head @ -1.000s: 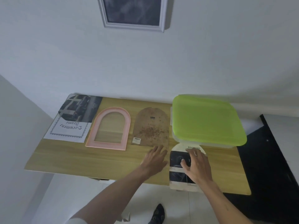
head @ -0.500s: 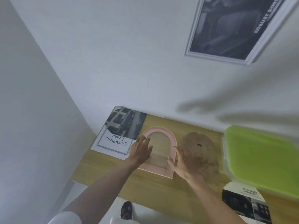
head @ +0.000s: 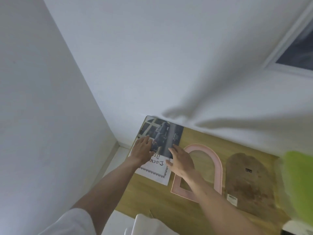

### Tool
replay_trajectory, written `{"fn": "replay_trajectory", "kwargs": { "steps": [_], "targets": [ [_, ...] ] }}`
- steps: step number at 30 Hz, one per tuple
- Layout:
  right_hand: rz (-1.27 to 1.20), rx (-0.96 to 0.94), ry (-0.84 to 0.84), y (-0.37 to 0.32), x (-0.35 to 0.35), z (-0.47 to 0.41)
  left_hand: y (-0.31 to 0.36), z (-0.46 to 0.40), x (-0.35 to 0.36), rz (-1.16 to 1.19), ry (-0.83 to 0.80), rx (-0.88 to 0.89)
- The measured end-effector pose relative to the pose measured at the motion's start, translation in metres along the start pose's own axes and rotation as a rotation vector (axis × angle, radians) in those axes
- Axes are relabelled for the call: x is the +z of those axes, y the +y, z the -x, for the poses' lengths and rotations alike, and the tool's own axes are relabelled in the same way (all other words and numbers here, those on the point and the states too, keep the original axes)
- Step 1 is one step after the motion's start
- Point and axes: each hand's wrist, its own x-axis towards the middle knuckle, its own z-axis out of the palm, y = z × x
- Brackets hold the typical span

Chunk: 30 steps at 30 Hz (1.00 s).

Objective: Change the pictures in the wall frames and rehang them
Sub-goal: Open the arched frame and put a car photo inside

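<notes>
Both grips flat and loose, holding nothing: left hand [head: 143, 150] and right hand [head: 182, 161] resting on the car picture [head: 165, 139] atop the document sheet [head: 156, 168], beside the pink arched frame [head: 214, 168] on the table [head: 199, 139]. Risk: both sheets sliding together, creasing.

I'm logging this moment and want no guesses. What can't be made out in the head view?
- Wall frame: cut off by the right edge; its picture is blurred.
- Green lid: cut off by the right edge and smeared by motion.
- White printed sheet: its lettering is partly covered by the left hand and right hand.
- Label on the brown backing board: too small to read.
- Whether either hand has a grip on the car picture: unclear.
</notes>
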Motion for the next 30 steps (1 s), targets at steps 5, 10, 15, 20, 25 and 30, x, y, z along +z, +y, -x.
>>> {"fn": "replay_trajectory", "kwargs": {
  "steps": [5, 10, 15, 20, 25, 30],
  "targets": [
    [0.022, -0.028, -0.044, -0.013, 0.006, -0.039, -0.018, -0.018, 0.011, -0.012, -0.076, 0.101],
    [0.022, -0.001, -0.093, -0.014, 0.013, -0.057, -0.031, -0.023, 0.021, 0.017, -0.061, 0.159],
    [0.007, -0.028, -0.079, -0.007, 0.018, -0.060, -0.042, -0.028, 0.031, -0.162, 0.084, 0.338],
    [-0.011, -0.072, -0.070, -0.001, 0.020, -0.059, -0.049, -0.028, 0.031, -0.115, 0.102, 0.351],
    [-0.019, -0.061, -0.075, -0.002, 0.024, -0.056, -0.044, -0.023, 0.023, -0.091, 0.062, 0.333],
    [0.000, -0.175, 0.135, 0.002, 0.030, -0.044, -0.044, -0.019, 0.027, -0.127, 0.105, 0.366]
  ]
}}
